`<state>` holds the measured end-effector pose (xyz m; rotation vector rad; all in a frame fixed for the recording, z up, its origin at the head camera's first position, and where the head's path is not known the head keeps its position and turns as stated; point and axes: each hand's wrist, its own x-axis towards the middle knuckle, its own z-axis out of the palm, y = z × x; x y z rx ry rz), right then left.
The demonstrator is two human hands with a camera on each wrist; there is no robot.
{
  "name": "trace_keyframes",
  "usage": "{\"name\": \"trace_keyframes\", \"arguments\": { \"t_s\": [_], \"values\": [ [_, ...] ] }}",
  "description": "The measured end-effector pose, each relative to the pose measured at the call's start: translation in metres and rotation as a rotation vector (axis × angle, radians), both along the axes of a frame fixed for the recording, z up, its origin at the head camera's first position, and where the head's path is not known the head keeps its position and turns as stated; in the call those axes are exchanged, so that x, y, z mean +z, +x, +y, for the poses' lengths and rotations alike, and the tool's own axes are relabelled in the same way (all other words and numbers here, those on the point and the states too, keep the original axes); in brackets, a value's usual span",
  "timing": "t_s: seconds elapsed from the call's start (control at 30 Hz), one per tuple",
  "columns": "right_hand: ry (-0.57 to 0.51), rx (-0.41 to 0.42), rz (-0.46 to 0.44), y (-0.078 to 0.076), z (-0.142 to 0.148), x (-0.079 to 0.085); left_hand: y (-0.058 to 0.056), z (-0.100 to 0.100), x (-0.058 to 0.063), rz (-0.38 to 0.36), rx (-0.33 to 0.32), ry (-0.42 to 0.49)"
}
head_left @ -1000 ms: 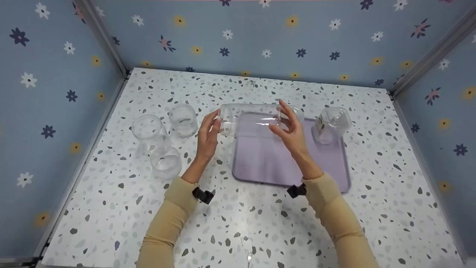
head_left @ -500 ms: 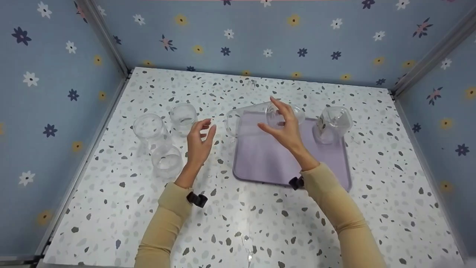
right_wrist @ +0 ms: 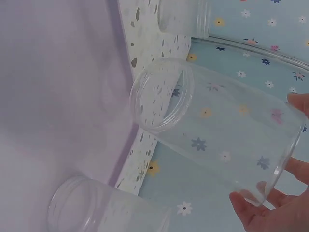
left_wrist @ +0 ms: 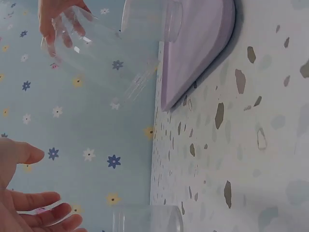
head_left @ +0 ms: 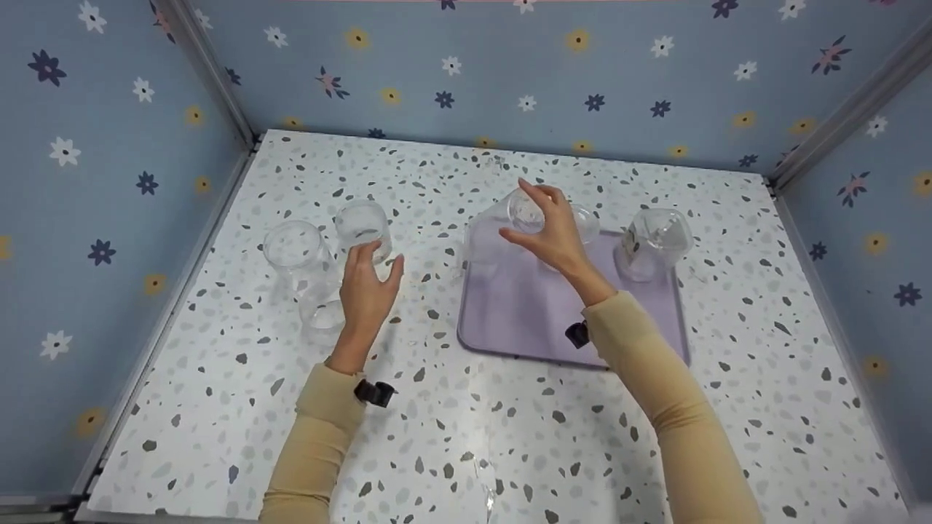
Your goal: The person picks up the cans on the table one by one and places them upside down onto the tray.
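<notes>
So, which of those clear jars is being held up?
The tall jar, tilted in the right hand; the other jars stand upright, with no hand gripping them.

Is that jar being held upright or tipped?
Tipped: the held jar slants, its threaded rim nearer the table than its base.

We see pale blue walls on three sides of the desk [head_left: 429, 422]: the back wall [head_left: 502, 44] beyond its far edge, the left wall [head_left: 80, 196] and the right wall [head_left: 866, 240] along its sides. White, yellow, dark blue and pink flowers [head_left: 451, 65] dot them all. Grey metal posts [head_left: 212, 73] rise at both far corners. We find grey chips [head_left: 558, 416] speckling the white desk, with soft glare towards its near edge.
</notes>
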<state>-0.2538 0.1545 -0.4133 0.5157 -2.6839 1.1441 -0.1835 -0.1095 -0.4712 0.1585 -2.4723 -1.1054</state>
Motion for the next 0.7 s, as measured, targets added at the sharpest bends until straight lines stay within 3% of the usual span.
{"name": "trace_keyframes", "arguments": {
  "t_s": [0.33,0.7],
  "values": [
    [0.128,-0.042,-0.084,-0.018,-0.002,0.001,0.013,-0.011,-0.009,-0.061,0.113,-0.195],
    [0.297,-0.081,-0.188,-0.036,-0.012,0.007,0.023,-0.019,-0.016,-0.143,0.198,-0.282]
  ]
}}
